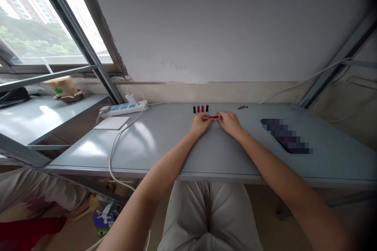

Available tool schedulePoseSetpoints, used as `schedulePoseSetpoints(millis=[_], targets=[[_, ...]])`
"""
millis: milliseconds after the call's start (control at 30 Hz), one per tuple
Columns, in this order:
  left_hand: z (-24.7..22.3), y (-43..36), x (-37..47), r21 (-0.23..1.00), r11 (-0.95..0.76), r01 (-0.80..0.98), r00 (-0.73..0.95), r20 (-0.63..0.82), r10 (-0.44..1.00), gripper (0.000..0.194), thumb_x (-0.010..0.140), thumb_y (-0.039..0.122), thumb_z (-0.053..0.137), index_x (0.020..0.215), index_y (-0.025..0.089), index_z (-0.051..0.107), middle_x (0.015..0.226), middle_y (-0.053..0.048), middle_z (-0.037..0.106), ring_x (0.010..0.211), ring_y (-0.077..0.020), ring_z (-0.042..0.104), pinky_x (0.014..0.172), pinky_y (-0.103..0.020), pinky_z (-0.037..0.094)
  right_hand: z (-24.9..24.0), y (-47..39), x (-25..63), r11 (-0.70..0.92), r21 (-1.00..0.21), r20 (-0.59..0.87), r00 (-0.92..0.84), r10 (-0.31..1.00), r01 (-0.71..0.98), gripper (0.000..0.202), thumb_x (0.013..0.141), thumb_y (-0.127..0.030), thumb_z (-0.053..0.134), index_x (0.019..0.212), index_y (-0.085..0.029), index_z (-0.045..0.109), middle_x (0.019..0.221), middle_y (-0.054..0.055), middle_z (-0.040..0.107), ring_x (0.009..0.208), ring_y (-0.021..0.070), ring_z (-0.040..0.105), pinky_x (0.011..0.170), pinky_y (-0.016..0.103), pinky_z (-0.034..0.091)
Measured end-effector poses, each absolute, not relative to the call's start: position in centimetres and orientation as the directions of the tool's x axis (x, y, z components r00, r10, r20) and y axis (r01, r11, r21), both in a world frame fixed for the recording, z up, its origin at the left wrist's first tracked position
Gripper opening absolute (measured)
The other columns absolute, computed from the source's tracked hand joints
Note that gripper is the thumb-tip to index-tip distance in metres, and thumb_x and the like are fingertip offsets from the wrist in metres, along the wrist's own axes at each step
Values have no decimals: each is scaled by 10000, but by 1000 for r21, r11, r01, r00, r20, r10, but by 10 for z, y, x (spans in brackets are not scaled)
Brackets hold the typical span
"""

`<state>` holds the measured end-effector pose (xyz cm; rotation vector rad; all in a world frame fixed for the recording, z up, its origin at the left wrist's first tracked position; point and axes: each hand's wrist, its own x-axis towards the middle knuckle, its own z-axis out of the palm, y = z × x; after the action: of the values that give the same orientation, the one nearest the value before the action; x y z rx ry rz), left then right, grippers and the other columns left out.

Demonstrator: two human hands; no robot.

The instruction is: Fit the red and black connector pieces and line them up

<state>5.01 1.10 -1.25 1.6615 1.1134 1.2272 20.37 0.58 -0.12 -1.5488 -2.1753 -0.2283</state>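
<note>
Between my two hands lies a small red cylindrical piece (215,117), held level just above or on the grey tabletop (165,137); I cannot tell which. The fingers of my left hand (201,122) pinch its left end. At its right end, the fingertips of my right hand (230,122) are closed on it too. Just behind my left hand, short upright pieces stand in a row: a black one (194,109) at the left, two red ones (200,108) in the middle and another black one (207,108) at the right. What the pieces are is too small to make out.
Several small dark metal bits (242,107) lie at the back right. A pixelated dark flat object (285,136) rests on the right side. At left are a power strip (126,108), a white flat box (112,123) and a trailing white cable (111,153). Another person's leg (38,192) shows lower left.
</note>
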Motion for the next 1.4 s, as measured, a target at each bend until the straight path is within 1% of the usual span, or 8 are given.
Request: schedulePoseSetpoints(millis=[233, 333, 433, 600, 867, 1200, 1300, 1400], targets=[[-17, 15, 50, 927, -329, 182, 150, 304, 941, 168, 665, 226, 609, 797, 122, 595, 689, -63, 638, 632, -128, 586, 653, -276, 455, 0, 3, 199, 337, -119, 430, -258, 865, 934, 170, 787, -210, 461, 916, -189, 570, 785, 62, 637, 748, 185, 568, 679, 297, 350], [-17, 17, 48, 923, -336, 187, 117, 318, 941, 251, 673, 271, 610, 882, 133, 593, 706, -61, 641, 649, -132, 589, 670, -277, 454, 0, 8, 201, 291, -152, 413, -207, 887, 944, 161, 777, -233, 482, 896, -198, 583, 810, 62, 643, 757, 188, 573, 686, 301, 359], [-17, 21, 44, 925, -320, 206, 50, 317, 947, 230, 706, 287, 572, 883, 142, 595, 729, -67, 647, 663, -133, 587, 688, -280, 452, -3, 21, 205, 228, -263, 388, -114, 915, 937, 160, 740, -262, 535, 869, -195, 604, 885, 69, 640, 806, 193, 570, 684, 289, 376], [-13, 25, 38, 953, -218, 210, -67, 236, 969, 161, 730, 273, 522, 787, 137, 586, 704, -78, 640, 642, -131, 579, 678, -287, 454, -9, 51, 210, 85, -529, 209, 32, 977, 844, 186, 669, -294, 611, 807, -171, 627, 800, 56, 649, 742, 171, 585, 637, 254, 407], [-16, 28, 35, 954, -164, 251, -94, 192, 977, 143, 720, 266, 508, 709, 145, 583, 690, -74, 636, 643, -131, 574, 685, -286, 446, -21, 78, 197, 80, -627, 202, 63, 977, 775, 164, 653, -265, 616, 782, -164, 634, 800, 61, 657, 733, 154, 594, 661, 249, 430], [-18, 28, 32, 841, -224, 492, -92, 306, 948, 133, 698, 206, 478, 626, 153, 576, 632, -56, 608, 610, -141, 550, 661, -291, 429, -25, 84, 184, 67, -550, 220, 67, 973, 832, 198, 690, -292, 565, 837, -174, 625, 843, 74, 652, 796, 182, 596, 688, 293, 438], [-19, 25, 34, 785, -290, 547, -6, 350, 937, 134, 703, 207, 481, 676, 154, 602, 664, -58, 615, 648, -152, 556, 690, -302, 434, -24, 80, 184, 60, -484, 229, 60, 972, 873, 228, 717, -330, 542, 868, -178, 620, 882, 87, 638, 838, 193, 582, 711, 313, 431], [-22, 21, 36, 660, -413, 628, 162, 408, 899, 177, 712, 230, 502, 815, 154, 624, 830, -88, 635, 793, -190, 566, 778, -332, 424, -25, 72, 189, 66, -365, 273, 39, 961, 929, 307, 732, -402, 519, 920, -178, 612, 992, 119, 591, 972, 246, 516, 776, 391, 399]])
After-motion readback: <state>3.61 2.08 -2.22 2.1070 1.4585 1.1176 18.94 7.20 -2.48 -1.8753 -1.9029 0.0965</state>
